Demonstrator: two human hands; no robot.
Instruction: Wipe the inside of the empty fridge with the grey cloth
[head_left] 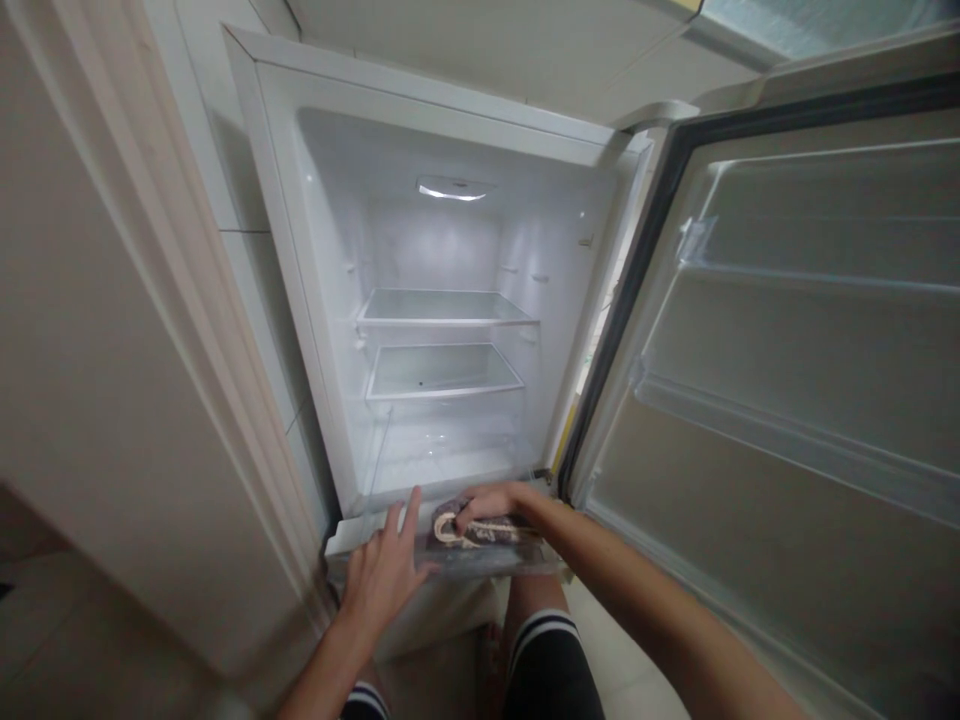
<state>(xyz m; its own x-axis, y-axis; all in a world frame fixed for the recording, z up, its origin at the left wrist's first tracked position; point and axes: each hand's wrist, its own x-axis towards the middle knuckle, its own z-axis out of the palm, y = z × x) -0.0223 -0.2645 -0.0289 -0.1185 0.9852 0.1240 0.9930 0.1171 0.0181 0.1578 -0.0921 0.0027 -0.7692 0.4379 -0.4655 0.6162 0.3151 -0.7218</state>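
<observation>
A clear plastic drawer (487, 566) sticks out at the bottom front of the white fridge (315, 330). My right hand (491, 502) reaches into the drawer and is closed on a dark cloth (491, 532) with a pale pattern, pressed inside it. At the drawer's left part is my left hand (386, 565), its fingers spread and extended over the front edge. Whether that hand bears on the plastic is hard to tell.
Glass shelves (442, 368) span the lit inside of the fridge. Its door (787, 330), with clear door racks, stands wide open at right. A door frame (172, 270) rises close on the left. My legs (551, 660) are below the drawer.
</observation>
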